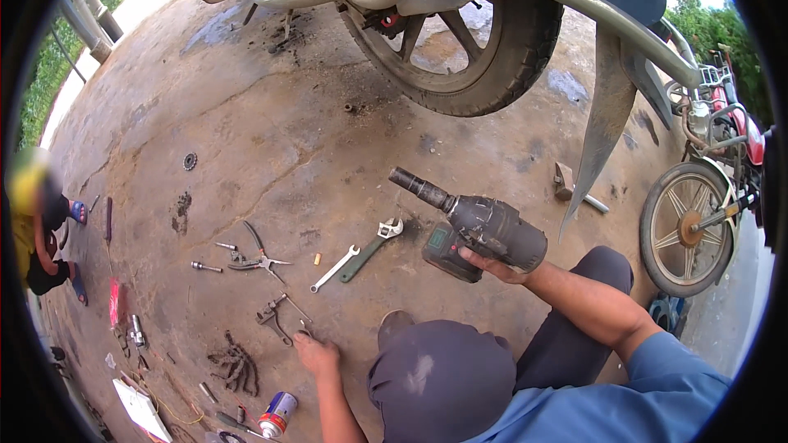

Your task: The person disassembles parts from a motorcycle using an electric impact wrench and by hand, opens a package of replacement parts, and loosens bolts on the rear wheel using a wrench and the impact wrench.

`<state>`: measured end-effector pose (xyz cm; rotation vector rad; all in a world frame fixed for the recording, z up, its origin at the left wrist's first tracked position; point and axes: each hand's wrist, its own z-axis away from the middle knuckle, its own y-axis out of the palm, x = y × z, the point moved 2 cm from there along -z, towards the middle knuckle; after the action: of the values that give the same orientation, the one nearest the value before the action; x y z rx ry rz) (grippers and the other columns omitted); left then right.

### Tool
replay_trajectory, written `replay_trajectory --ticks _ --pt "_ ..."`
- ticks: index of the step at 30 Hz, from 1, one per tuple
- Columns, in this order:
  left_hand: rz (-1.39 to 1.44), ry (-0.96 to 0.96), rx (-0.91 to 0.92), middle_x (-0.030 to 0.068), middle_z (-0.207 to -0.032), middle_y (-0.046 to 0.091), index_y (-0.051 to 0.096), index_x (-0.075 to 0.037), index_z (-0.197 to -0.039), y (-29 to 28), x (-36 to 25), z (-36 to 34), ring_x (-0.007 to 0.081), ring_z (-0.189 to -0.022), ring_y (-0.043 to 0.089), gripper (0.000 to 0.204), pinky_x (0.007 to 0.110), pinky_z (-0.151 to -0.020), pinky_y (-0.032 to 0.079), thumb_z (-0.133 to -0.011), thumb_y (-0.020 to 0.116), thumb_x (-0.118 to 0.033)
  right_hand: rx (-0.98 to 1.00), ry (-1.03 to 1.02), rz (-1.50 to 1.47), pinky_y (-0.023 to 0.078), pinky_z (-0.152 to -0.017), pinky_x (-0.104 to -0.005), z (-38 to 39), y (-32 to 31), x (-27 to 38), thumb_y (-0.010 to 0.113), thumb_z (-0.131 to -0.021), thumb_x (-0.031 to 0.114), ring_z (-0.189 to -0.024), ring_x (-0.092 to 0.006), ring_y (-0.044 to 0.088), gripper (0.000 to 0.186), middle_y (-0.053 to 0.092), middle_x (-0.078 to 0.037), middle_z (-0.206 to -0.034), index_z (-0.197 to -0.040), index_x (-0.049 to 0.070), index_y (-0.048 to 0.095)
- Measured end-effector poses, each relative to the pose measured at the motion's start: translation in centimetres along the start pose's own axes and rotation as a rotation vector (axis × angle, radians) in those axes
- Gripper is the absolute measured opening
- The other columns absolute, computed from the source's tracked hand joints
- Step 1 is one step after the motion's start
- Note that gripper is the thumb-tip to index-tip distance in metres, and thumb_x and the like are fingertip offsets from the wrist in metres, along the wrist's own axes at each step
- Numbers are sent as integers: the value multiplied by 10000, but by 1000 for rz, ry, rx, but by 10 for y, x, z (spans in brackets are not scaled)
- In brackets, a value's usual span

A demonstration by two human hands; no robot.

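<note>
My right hand [495,266] is wrapped round the grip of a dark cordless impact wrench [501,230], held up off the ground. Its long socket [423,189] points to the upper left. Low over the ground, my left hand [318,354] has its fingers drawn together at a small metal piece [304,330] that I cannot make out. Just beyond those fingertips lies a metal tool with a threaded rod [275,318]. Farther off are a green-handled adjustable wrench [371,252], a combination spanner [335,269] and pliers [261,261].
A raised motorcycle wheel [480,57] stands ahead, with a red motorcycle [698,213] at the right. A hammer [574,189] lies beyond the impact wrench. At lower left are a spray can [278,414], a chain [234,363] and a sprocket [190,162] farther up. Another person [45,230] is at far left.
</note>
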<state>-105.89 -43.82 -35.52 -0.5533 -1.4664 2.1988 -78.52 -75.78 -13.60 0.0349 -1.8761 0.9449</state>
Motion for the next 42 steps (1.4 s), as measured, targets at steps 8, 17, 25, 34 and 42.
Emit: replay_trajectory --ticks 8,17,25,34,42 --pt "875 -3 153 113 -809 642 621 19 -1317 -104 -32 -36 168 -669 631 346 349 -583 512 -998 608 -115 -285 471 -530 511 -809 -340 -42 44 -35 713 -956 166 -834 -160 620 202 643 -45 -912 -1098 65 612" --pt "852 995 -214 180 -845 695 691 1 -1103 -227 -300 -166 380 -738 664 166 412 -703 529 -978 626 -88 -571 377 -836 526 -823 -354 -78 45 -51 671 -941 43 -840 -168 627 214 647 -64 -924 -1143 35 600" --pt "377 1107 -519 166 -918 734 713 -112 -1031 -280 -417 -189 394 -880 701 231 499 -750 553 -1012 551 -275 -656 320 -801 528 -791 -336 -74 30 -60 679 -937 28 -825 -156 624 214 651 -57 -926 -1139 33 610" --pt "217 1112 -592 188 -907 721 706 -96 -995 -291 -433 -208 410 -878 687 240 518 -746 539 -1002 567 -292 -662 327 -904 534 -798 -356 -81 40 -70 649 -939 -4 -805 -175 623 197 650 -68 -913 -1129 30 608" --pt "485 1065 -655 173 -882 714 690 -105 -962 -247 -446 -213 418 -818 678 213 518 -681 531 -1005 580 -281 -596 345 -936 522 -816 -354 -79 44 -96 637 -954 28 -816 -176 621 180 644 -65 -909 -1130 25 600"
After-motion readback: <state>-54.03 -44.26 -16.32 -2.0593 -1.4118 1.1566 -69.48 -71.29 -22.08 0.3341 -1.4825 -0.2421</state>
